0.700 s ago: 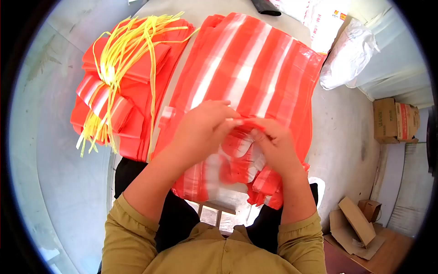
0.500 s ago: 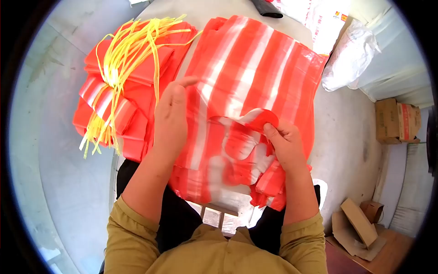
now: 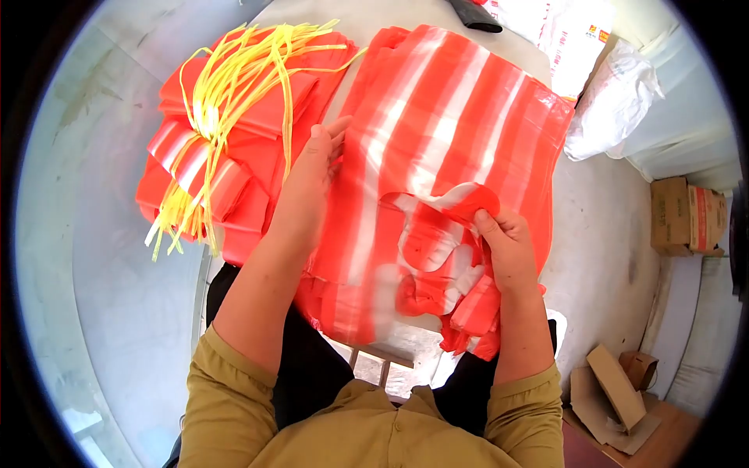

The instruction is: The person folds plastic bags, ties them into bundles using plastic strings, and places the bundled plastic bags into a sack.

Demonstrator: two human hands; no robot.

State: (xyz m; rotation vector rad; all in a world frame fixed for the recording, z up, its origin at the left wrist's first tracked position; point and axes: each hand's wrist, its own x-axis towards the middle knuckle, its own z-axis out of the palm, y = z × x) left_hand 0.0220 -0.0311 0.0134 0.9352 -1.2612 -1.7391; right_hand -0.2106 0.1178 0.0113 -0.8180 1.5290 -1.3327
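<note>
Red and white striped plastic bags (image 3: 452, 117) lie in a flat stack in front of me, their cut handle ends crumpled at the near side. My right hand (image 3: 505, 240) pinches the red edge of a bag's handle part. My left hand (image 3: 318, 160) is at the stack's left edge, fingers extended and palm turned inward, with nothing held. To the left, yellow plastic strips (image 3: 234, 86) lie across a folded pile of red bags (image 3: 257, 152), over a striped rolled bundle (image 3: 187, 160).
A white plastic sack (image 3: 616, 101) stands at the upper right, near a black object (image 3: 474, 15). Farther right is a cardboard box (image 3: 683, 217). Opened cardboard (image 3: 612, 394) lies at the lower right. A wooden frame (image 3: 382, 357) shows between my legs.
My left hand has let go of the bag edge beside my right hand and moved up and left, its fingers now extended. My right hand keeps its pinch. The whole view has shifted slightly.
</note>
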